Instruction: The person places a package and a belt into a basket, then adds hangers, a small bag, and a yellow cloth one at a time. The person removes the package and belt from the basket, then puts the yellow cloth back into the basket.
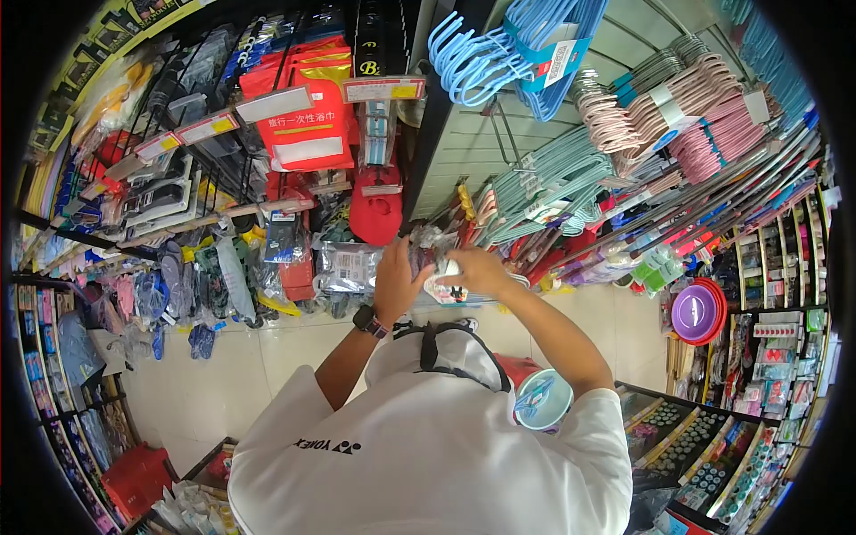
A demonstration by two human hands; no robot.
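My left hand (399, 280), with a dark watch on its wrist, reaches to the front of the shelf by the dark post. Its fingers are curved beside clear plastic wrapping (432, 238), and what they hold is hidden. Close to its right, my right hand (478, 271) has its fingers bent around the edge of a white package with dark and red print (445, 291). The two hands nearly touch. Left of my left hand lies a plastic-wrapped pack with a white label (346, 267). A red cap-like item (374, 212) hangs just above.
Bundles of blue hangers (544, 58), green hangers (544, 192) and pink hangers (660, 120) hang at the right. Red packets (308, 120) hang at the left. A pale green bucket (544, 399) stands by my right elbow. Purple and red basins (695, 310) are farther right.
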